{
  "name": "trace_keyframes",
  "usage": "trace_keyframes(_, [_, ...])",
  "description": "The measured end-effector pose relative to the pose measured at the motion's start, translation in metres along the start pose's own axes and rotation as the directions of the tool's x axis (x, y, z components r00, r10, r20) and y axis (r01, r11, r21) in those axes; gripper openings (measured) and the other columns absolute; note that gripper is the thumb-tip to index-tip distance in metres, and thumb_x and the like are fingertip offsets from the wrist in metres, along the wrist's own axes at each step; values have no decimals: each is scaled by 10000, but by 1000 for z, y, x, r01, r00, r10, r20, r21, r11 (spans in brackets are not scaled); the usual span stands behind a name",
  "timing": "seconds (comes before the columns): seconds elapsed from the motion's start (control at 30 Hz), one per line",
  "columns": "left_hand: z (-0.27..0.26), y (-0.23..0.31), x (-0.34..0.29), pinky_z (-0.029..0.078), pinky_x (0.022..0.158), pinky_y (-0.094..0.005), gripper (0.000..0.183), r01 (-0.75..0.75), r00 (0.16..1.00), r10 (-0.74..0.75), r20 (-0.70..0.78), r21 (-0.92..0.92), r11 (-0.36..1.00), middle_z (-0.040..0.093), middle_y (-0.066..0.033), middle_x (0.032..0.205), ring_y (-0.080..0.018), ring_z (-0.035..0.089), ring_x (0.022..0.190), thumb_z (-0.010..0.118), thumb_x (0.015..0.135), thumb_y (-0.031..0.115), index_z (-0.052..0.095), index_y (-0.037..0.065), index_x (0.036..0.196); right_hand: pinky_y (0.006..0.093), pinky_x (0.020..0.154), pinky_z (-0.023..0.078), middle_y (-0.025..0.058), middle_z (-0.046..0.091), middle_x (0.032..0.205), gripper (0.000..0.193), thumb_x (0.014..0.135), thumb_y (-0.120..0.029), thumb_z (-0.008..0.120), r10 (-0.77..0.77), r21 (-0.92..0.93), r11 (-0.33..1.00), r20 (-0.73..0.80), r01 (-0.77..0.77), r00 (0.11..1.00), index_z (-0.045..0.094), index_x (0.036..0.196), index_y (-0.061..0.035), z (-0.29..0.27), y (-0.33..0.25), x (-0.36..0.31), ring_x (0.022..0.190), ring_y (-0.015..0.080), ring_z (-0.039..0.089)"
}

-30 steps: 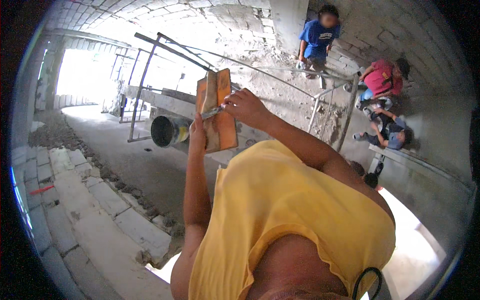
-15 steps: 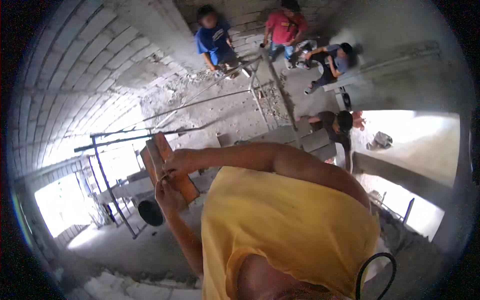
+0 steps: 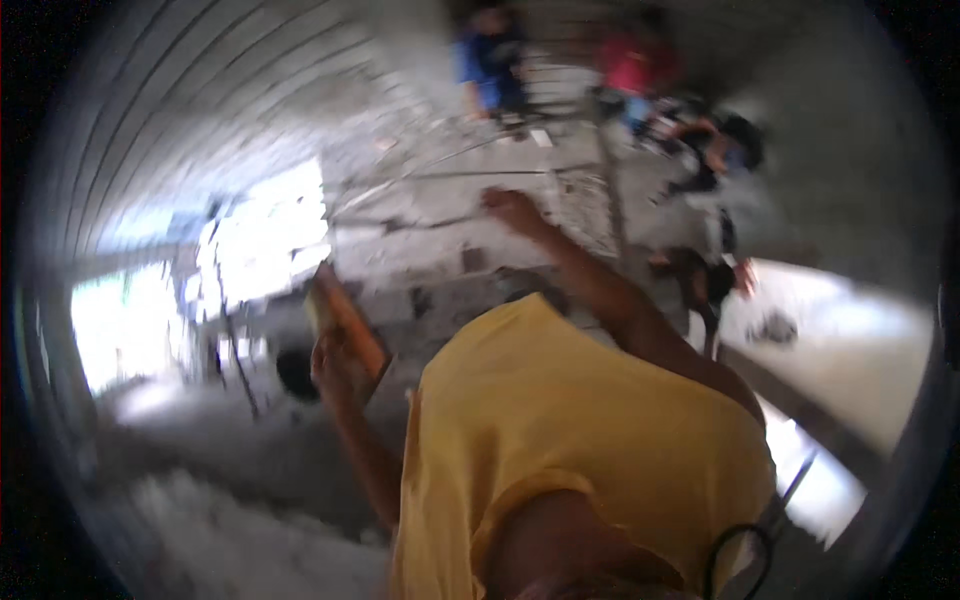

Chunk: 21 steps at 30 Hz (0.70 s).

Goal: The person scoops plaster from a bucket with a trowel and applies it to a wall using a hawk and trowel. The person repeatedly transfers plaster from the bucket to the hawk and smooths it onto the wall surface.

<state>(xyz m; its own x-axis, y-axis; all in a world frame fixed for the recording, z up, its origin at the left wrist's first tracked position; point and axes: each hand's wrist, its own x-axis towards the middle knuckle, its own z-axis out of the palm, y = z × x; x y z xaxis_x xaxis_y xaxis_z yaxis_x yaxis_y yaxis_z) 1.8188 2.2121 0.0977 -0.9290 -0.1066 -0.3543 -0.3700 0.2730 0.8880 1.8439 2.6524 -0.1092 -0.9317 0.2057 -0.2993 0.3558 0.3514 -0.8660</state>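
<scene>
My left hand (image 3: 335,368) grips an orange rectangular board (image 3: 358,335), held tilted, with a paler wooden strip along one side. The exact kind of tool is not plain through the blur. My right hand (image 3: 515,208) is away from the board, with the arm stretched forward and right. Motion smears its fingers, so whether they hold anything cannot be made out. A dark round bucket-like thing (image 3: 296,374) lies just left of my left hand.
Thin metal scaffold bars (image 3: 480,172) cross ahead. At the far side are a person in blue (image 3: 492,65), one in red (image 3: 635,62) and a crouching one (image 3: 715,150). Another person (image 3: 700,285) is at right, near a bright opening (image 3: 840,330). Block walls (image 3: 200,90) stand left.
My right hand has let go of the board and swung out to the right. My left hand still holds the board. The whole view has shifted and blurred.
</scene>
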Motion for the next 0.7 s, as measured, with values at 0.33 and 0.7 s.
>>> trace_keyframes(0.33, [-197,-85,-37,524,861,-344,323,93,829,-137,-541,-107,990,661,-98,1162,-196,641,983,588,1008,238,624,28,1250,377,790,505,151,614,1254,518,957,-289,630,546,330,828,-289,-454,786,506,1396,-45,-19,117,-50,943,248,638])
trace_keyframes(0.7, [-306,-180,-5,548,757,-319,246,29,670,-284,-685,-359,933,696,-66,1054,-160,649,901,622,976,177,672,48,1179,410,694,554,129,677,942,293,928,-279,642,389,24,915,-320,-403,864,640,1011,1,57,151,41,787,267,647])
